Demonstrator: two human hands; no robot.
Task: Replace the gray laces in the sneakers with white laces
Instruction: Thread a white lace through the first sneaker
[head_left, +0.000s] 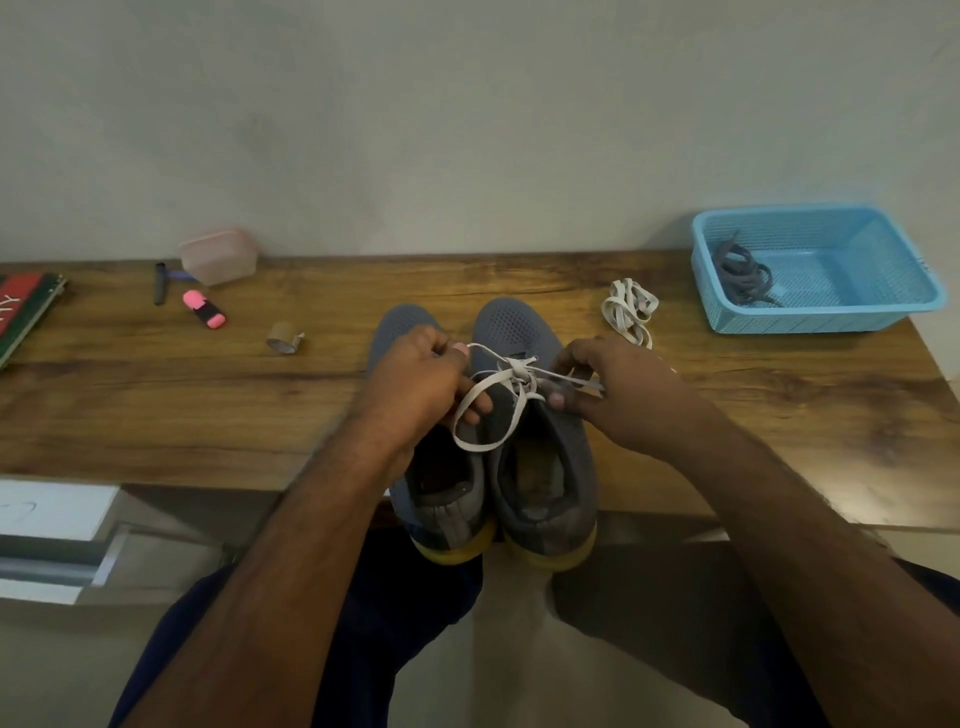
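Two gray sneakers stand side by side at the near edge of the wooden table (156, 405), heels overhanging toward the person, toes pointing to the wall; the right sneaker (540, 415) carries a white lace (511, 376) crossed over its tongue, a knot or bow apparently being drawn tight. Left hand (415, 382) curled round one loop of that lace, which hangs toward the shoe mouths; right hand (615, 387) pinching the other end, pulled out to the side. Left sneaker (415, 467): largely hidden under the left hand, lacing not legible (probably still to do). Farther back, right: one spare white lace (628, 309) bundled loose on the table, presumably for that shoe. Farthest right: blue basket (914, 291) holding gray laces (743, 275), already removed. Judgement: old laces out, one shoe nearly finished, one remaining.
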